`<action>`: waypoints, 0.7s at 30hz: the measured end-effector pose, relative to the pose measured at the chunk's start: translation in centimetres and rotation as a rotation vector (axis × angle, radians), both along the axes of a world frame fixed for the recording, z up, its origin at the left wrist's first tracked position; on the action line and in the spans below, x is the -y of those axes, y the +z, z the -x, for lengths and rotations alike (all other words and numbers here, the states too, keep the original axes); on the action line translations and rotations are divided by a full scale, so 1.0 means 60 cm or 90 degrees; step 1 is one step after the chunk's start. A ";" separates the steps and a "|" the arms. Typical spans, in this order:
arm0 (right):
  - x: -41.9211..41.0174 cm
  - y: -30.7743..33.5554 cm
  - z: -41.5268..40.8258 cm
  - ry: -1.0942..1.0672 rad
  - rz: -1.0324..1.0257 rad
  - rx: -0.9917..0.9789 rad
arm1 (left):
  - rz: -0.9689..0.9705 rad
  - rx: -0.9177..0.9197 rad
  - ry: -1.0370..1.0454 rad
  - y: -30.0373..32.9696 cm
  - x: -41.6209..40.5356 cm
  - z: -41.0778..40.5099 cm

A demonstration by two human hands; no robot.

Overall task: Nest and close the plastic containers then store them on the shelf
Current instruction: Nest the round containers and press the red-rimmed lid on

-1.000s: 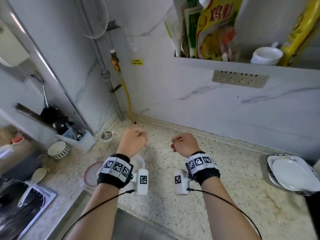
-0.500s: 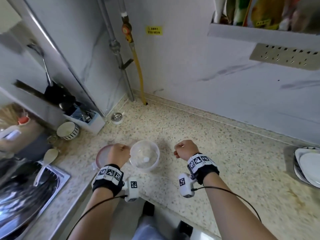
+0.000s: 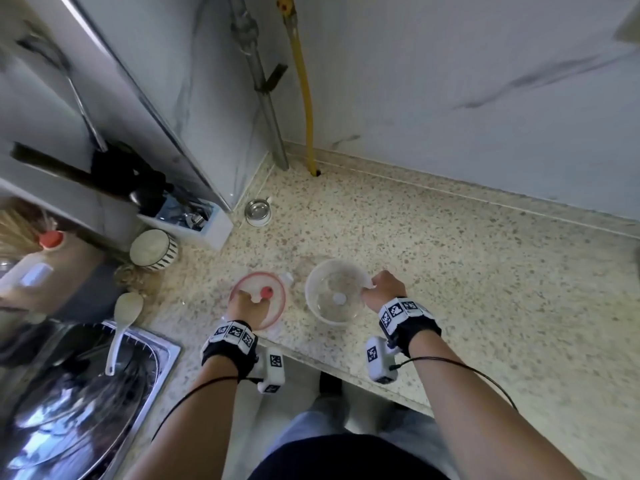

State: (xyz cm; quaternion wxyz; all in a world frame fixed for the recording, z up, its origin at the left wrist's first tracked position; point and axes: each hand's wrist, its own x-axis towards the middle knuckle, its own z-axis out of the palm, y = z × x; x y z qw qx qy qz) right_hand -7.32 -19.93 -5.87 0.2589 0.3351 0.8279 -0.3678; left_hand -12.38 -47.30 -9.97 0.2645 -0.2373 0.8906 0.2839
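Two round plastic containers stand near the counter's front edge. The left one carries a clear lid with a pink rim (image 3: 277,315) and a red knob (image 3: 266,291) in its middle. My left hand (image 3: 246,305) lies on that lid, fingertips pinched just beside the knob. The right one is a clear container with a white rim (image 3: 329,289) and a small white disc on its top or bottom; I cannot tell which. My right hand (image 3: 382,291) grips its right edge at a white tab. The shelf is out of view.
A steel sink (image 3: 86,393) with a white spoon (image 3: 121,327) on its edge lies at the lower left. A striped bowl (image 3: 152,249), a utensil box (image 3: 194,220) and a small steel cup (image 3: 258,211) stand behind. A yellow hose (image 3: 304,81) and pipe run down the wall.
The view has tipped down and the shelf has left the frame. My left hand moved onto the pink-rimmed lid. My right hand moved left and took the clear container's edge.
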 end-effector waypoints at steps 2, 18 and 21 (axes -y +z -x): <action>0.007 -0.017 -0.001 -0.011 -0.017 -0.001 | 0.017 0.023 -0.004 -0.010 0.013 0.010; -0.071 -0.035 -0.080 -0.237 -0.102 -0.029 | 0.208 0.157 -0.093 -0.053 -0.002 0.034; -0.074 -0.033 -0.086 -0.245 -0.090 -0.031 | 0.221 0.153 -0.110 -0.051 -0.013 0.036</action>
